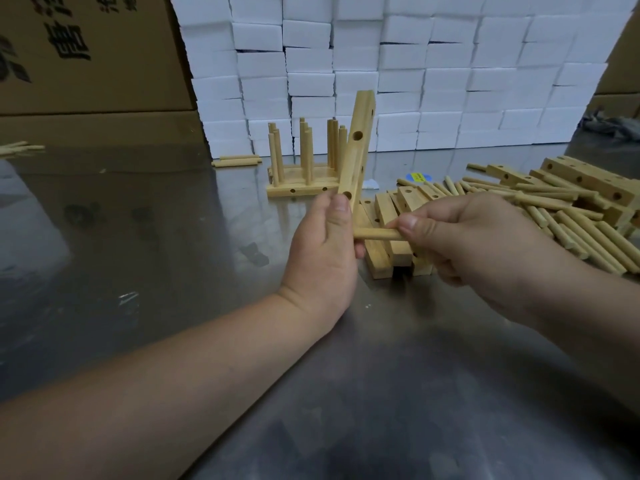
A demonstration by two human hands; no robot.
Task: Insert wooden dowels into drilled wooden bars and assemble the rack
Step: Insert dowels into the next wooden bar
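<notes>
Head view: left hand [322, 251] curls round the lower end of one drilled bar [358, 147], held near upright so its holes face the right hand [460, 233]; two large holes show. That hand pinches one dowel [375, 233], level, its tip at the bar's foot, judged ready for seating. One part-built rack [301, 190] stands at 12 o'clock on the steel table [173, 271]; stock pile [571, 209] at 3 o'clock, too tangled to count; two stray dowels [237, 161] at 11 o'clock

Shiny steel table [138, 237]; white foam-block wall [433, 64]; cardboard boxes [86, 53] left.
</notes>
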